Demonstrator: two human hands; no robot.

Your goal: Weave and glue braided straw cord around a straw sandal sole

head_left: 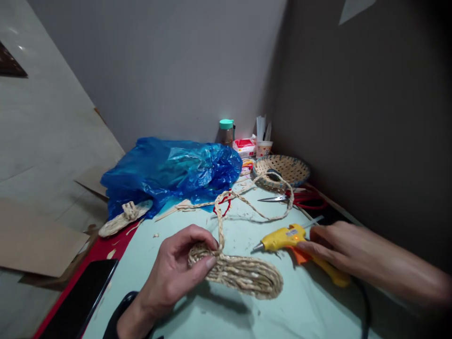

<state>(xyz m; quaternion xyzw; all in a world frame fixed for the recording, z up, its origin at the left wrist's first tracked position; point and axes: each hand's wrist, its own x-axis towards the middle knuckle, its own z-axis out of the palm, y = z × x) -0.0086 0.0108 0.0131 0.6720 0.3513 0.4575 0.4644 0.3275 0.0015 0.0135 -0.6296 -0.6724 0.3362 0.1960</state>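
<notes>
My left hand [176,268] pinches a coiled straw shoe sole [247,275] near its left end, thumb in front and fingers behind, above the table. From the pinch a braided straw cord [221,226] runs up and loops back across the tabletop. To the right, my right hand [332,247] is closed on a yellow hot glue gun [282,238] with an orange trigger. The gun's metal nozzle points left, a short way above the sole and apart from it. A clear glue stick pokes out of its back. Some of my right fingers are hidden.
A blue plastic bag [169,165] covers the back left, with a straw slipper [125,219] before it. Scissors [273,199] and a woven basket [282,169] lie at the back right. Behind stand a bottle [226,134] and a paper cup [264,149]. A black phone [79,299] lies left.
</notes>
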